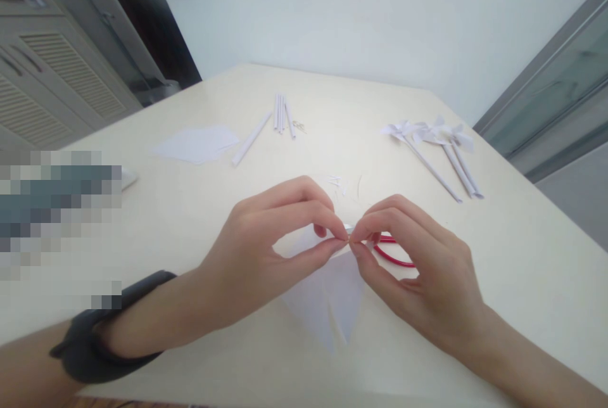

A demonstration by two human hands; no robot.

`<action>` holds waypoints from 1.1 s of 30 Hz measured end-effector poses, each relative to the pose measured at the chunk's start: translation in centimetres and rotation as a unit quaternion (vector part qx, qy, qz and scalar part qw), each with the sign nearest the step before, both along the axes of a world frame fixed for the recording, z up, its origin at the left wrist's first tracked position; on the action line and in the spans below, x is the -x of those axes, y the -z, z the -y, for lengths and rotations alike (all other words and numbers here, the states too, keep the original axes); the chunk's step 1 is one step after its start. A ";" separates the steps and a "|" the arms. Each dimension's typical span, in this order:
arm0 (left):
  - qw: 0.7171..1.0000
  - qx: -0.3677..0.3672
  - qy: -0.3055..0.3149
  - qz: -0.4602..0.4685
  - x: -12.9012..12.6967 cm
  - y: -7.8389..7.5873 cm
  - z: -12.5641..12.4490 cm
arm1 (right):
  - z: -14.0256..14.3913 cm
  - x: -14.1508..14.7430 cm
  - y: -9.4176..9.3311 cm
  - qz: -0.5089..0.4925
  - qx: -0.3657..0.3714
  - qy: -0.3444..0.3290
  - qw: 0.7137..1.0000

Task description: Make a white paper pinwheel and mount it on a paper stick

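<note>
My left hand (280, 237) and my right hand (413, 256) meet fingertip to fingertip above the table, each closed in a pinch. Between them shows a tiny brownish piece (349, 241), thin and wire-like, mostly hidden by the fingers. Beneath lies a white paper sheet (318, 300) with a slit cut in from its near corner. Scissors with red handles (396, 262) lie behind my right fingers, partly covered. Small white paper scraps and thin strands (335, 180) are scattered just beyond my hands.
At the back are several rolled paper sticks (280, 113), small wire-like bits (298, 126) and a stack of white paper (194, 145). Several paper pinwheels (444, 132) on sticks lie at the right. A blurred-out object (52, 205) sits at the left edge of the table (522, 281).
</note>
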State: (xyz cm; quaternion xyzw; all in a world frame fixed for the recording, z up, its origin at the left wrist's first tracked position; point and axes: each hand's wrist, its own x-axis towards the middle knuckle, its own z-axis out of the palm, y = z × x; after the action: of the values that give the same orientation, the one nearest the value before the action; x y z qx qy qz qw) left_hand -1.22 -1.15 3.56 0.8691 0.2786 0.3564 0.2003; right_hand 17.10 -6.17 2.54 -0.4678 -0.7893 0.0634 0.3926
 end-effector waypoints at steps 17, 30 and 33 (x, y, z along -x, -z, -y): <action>1.000 0.013 0.008 0.022 -0.2 0.2 0.0 | 0.2 0.3 0.2 -0.011 -0.001 0.010 1.000; 0.999 0.031 0.001 0.038 0.0 0.4 -0.2 | 0.0 0.0 -0.1 -0.022 0.002 0.001 1.000; 0.998 0.044 0.003 0.042 0.0 0.5 -0.2 | 0.0 0.0 -0.2 -0.026 0.002 -0.003 1.000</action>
State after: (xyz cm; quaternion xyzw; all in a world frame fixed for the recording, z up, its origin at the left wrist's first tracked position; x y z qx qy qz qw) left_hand -1.27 -0.95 3.11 0.8447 0.2823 0.3795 0.2507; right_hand 17.15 -6.17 2.69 -0.4644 -0.7802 0.0779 0.4118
